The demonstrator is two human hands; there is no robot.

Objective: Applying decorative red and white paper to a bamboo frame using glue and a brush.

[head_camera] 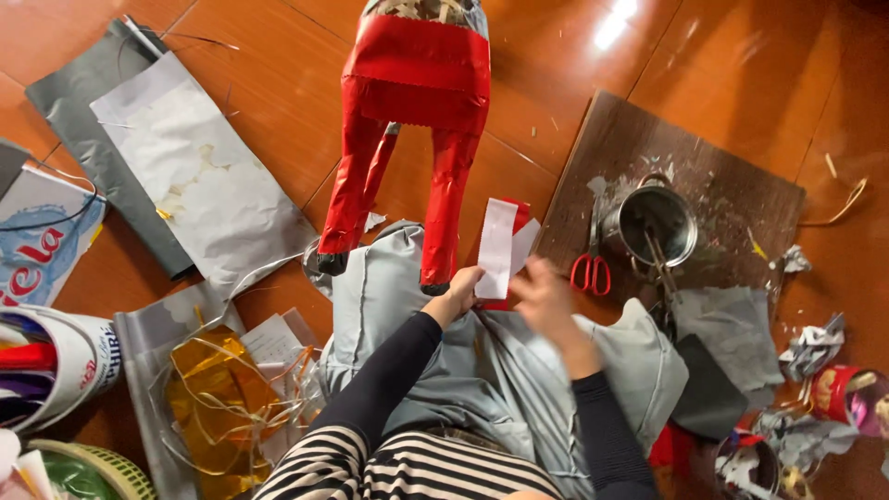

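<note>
Reddish-brown tiled floor (278, 56) carries everything. Upper left: grey and white paper sheets (185, 176). Right: dark wooden board (722, 176) lying flat, bearing a metal pot (657, 222) and red-handled scissors (591, 268), with scraps scattered over it. Lower left: gold foil (218, 407). Far right: crumpled paper bits (815, 347).

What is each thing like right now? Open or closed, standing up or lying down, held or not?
Paper strip: red and white, held by both hands.
Left hand: pinching the strip's lower edge.
Right hand: blurred, touching the strip.
Red figure: standing on two legs, partly wrapped in red.
Scissors: lying on the board, not held; blades look closed.
Metal pot: upright, open, stick inside.
Gold foil: crumpled on the floor.
</note>
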